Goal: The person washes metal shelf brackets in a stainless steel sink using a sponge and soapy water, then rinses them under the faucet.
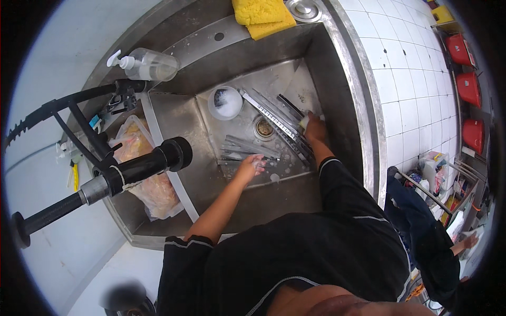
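Note:
My right hand (316, 128) is at the right side of the steel sink basin (182, 118), gripping a pale sponge (304, 121) that shows only in part. Beside it dark and grey strips (290, 106) lie slantwise on the basin floor, along with a long white strip bearing printed marks (272, 118). Lower down, my left hand (252, 166) is wet, with its fingers loosely curled, close to a bunch of shorter grey strips (249, 146). Whether it touches one of them is unclear. A round white tub (225, 102) with suds and something dark inside stands near the drain (265, 127).
A black spray-hose handle (146, 168) juts over the left part of the sink. Bagged food (156, 193) fills the side compartment. A pump bottle (152, 65), yellow sponges (265, 17) and a metal lid (303, 10) rest on the ledge. Another person (425, 233) is at the right.

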`<act>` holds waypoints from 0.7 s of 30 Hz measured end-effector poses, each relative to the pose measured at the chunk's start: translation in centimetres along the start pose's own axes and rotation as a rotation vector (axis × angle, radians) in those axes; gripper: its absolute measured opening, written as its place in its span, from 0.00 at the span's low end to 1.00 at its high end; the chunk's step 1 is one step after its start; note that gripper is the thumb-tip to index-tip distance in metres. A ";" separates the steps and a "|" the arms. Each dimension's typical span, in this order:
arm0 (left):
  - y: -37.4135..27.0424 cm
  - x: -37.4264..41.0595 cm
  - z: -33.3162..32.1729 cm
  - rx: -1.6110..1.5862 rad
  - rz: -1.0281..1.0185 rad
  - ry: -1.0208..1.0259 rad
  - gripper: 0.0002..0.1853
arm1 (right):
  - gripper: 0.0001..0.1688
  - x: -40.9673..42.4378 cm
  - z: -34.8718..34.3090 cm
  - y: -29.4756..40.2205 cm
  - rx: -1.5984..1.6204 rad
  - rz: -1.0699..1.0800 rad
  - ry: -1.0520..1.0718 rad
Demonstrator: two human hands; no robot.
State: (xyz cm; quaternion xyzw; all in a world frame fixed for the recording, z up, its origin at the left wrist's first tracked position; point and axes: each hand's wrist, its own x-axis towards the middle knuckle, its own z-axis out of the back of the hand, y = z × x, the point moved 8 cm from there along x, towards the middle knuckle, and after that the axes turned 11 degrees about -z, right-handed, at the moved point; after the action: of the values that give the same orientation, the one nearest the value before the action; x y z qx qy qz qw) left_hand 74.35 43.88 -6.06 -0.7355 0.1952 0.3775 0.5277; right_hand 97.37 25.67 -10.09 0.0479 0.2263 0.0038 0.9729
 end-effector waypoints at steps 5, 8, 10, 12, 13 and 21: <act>-2.4 -0.3 -0.7 -0.022 -0.031 -0.019 0.17 | 0.27 -0.4 0.0 -2.1 0.056 0.077 -0.143; -4.3 -0.1 -2.0 -0.058 -0.049 -0.011 0.17 | 0.28 -0.3 -1.1 -2.8 -0.139 0.035 -0.091; -4.4 0.6 -2.4 -0.058 -0.069 -0.004 0.16 | 0.29 -0.3 -1.1 -2.7 -0.112 0.027 -0.090; -4.7 1.1 -2.9 -0.056 -0.091 0.006 0.15 | 0.30 -0.4 -1.5 -2.5 -0.107 -0.004 -0.032; -4.7 1.3 -3.1 -0.067 -0.091 0.020 0.15 | 0.30 -0.3 -1.8 -2.6 -0.111 -0.032 0.024; -4.6 0.8 -3.7 -0.057 -0.071 0.080 0.17 | 0.36 0.4 -1.7 -4.0 0.157 0.110 -0.050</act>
State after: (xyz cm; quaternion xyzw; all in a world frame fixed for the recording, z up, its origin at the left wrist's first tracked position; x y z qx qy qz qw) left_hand 79.35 42.21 -3.20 -0.7713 0.1791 0.3343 0.5111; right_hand 96.87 21.90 -12.16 0.1365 0.1987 0.0384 0.9697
